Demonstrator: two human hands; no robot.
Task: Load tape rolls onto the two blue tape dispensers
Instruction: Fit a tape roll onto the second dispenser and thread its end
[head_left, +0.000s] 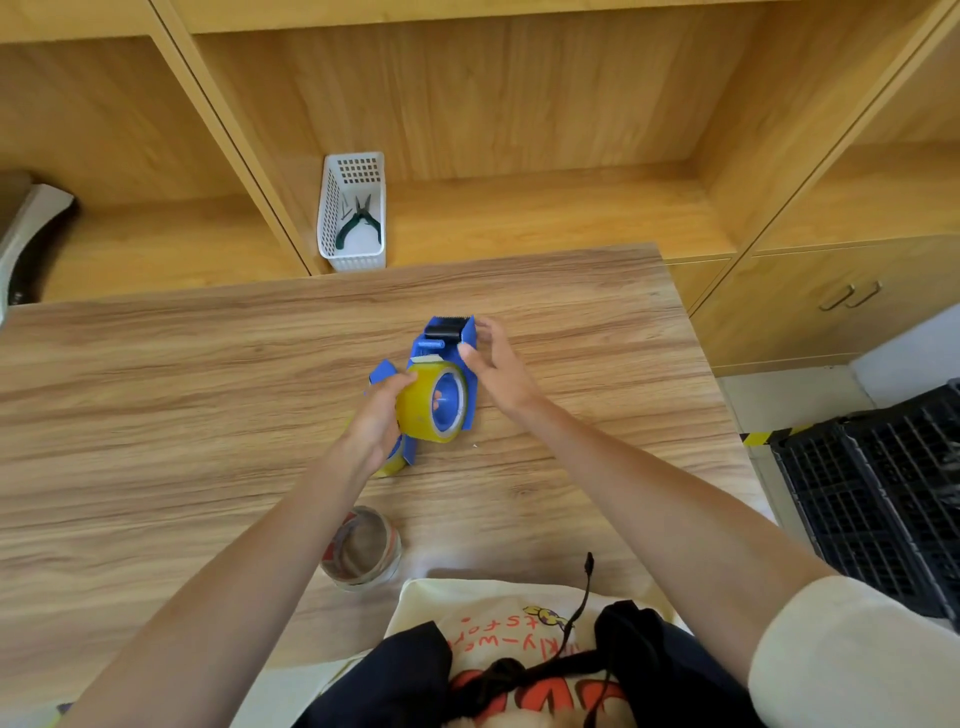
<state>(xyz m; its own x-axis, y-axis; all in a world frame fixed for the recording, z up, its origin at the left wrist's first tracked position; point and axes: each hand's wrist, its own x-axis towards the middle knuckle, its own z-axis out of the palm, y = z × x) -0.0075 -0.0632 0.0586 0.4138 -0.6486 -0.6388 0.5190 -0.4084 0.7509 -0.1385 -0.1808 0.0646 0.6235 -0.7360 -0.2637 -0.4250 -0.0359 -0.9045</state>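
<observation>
Left hand (376, 415) gripping yellow tape roll (427, 404) on blue dispenser (447, 343); right hand (496, 364) open, fingers spread, beside dispenser, above tabletop (208, 374).

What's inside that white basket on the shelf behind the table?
The white basket holds a pair of green-handled pliers and, beside them, a couple of thin metal pieces too small to identify. Its near wall hides part of the bottom, so anything lying there cannot be seen.

L hand (376, 415) grips yellow tape roll (423, 410) | R hand (496, 366) on blue dispenser (447, 338) (tabletop)
</observation>
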